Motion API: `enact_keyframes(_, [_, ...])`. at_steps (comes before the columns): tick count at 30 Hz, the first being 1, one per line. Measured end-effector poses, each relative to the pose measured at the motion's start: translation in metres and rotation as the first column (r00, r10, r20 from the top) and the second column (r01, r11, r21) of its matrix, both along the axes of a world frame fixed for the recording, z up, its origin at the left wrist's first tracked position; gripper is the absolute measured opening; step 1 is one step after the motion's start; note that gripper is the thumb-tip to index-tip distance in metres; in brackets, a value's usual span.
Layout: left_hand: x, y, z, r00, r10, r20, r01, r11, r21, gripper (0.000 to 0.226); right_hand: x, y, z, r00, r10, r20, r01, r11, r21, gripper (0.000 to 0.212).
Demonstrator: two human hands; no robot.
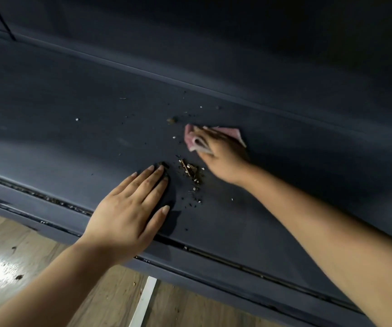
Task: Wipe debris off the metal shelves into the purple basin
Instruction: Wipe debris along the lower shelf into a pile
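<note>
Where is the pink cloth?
In the head view, the cloth is under the right hand on the shelf, just behind the crumb pile.

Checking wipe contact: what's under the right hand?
A folded pink cloth lies under the right hand on the dark shelf. Any debris beneath the cloth is covered.

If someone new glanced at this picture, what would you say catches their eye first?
Probably the pink cloth, bright against the dark metal shelf, gripped by the right hand near the middle of the view. Next, the small heap of brown debris between the two hands, with the left hand lying flat beside it at the shelf's front edge. Pale specks are scattered around them.
</note>
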State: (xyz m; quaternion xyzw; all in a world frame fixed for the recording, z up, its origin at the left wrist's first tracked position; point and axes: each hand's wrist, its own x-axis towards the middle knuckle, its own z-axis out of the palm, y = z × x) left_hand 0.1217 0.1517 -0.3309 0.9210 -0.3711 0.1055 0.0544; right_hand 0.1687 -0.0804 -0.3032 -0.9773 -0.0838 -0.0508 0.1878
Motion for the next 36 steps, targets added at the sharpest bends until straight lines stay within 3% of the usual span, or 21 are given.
enact_keyframes(7, [0.0, 0.0, 0.0, 1.0, -0.004, -0.006, 0.004, 1.0, 0.004, 0.065, -0.032, 0.019, 0.0, 0.984, 0.179, 0.01, -0.179, 0.984, 0.013, 0.047])
enact_keyframes(10, [0.0, 0.0, 0.003, 1.0, -0.009, 0.014, 0.009, 1.0, 0.007, 0.065, -0.039, 0.023, 0.002, 0.991, 0.135, 0.004, -0.134, 0.983, 0.126, 0.043])
enact_keyframes(12, [-0.001, 0.002, 0.003, 1.0, -0.017, 0.011, 0.017, 1.0, 0.012, 0.065, -0.041, 0.017, 0.0, 0.989, 0.101, 0.104, -0.123, 0.968, 0.221, 0.038])
enact_keyframes(14, [0.0, 0.004, 0.005, 0.999, -0.032, 0.01, 0.032, 0.999, 0.01, 0.065, -0.042, 0.002, -0.004, 0.974, -0.042, 0.223, -0.019, 0.964, 0.265, 0.037])
enact_keyframes(17, [0.01, 0.013, 0.007, 0.999, -0.015, 0.043, 0.015, 1.0, 0.002, 0.065, -0.042, -0.03, -0.001, 0.897, -0.343, 0.278, 0.285, 0.931, 0.229, 0.04])
enact_keyframes(20, [0.02, 0.022, 0.003, 0.998, 0.045, 0.047, -0.046, 0.999, 0.023, 0.07, -0.034, -0.06, -0.001, 0.878, -0.451, 0.16, 0.457, 0.89, 0.002, 0.045])
enact_keyframes(23, [0.022, 0.021, -0.002, 0.998, 0.066, 0.013, -0.066, 0.998, 0.016, 0.075, -0.016, -0.065, 0.001, 0.886, -0.463, 0.024, 0.463, 0.878, -0.12, 0.047])
enact_keyframes(30, [0.023, 0.021, -0.003, 0.998, 0.062, 0.019, -0.061, 0.998, -0.035, 0.075, 0.038, -0.053, 0.012, 0.811, -0.563, -0.159, 0.576, 0.816, 0.045, 0.049])
enact_keyframes(36, [0.023, 0.021, -0.004, 0.998, 0.067, 0.021, -0.066, 0.997, -0.039, 0.075, 0.079, -0.029, 0.009, 0.862, -0.488, -0.134, 0.496, 0.868, 0.029, 0.04])
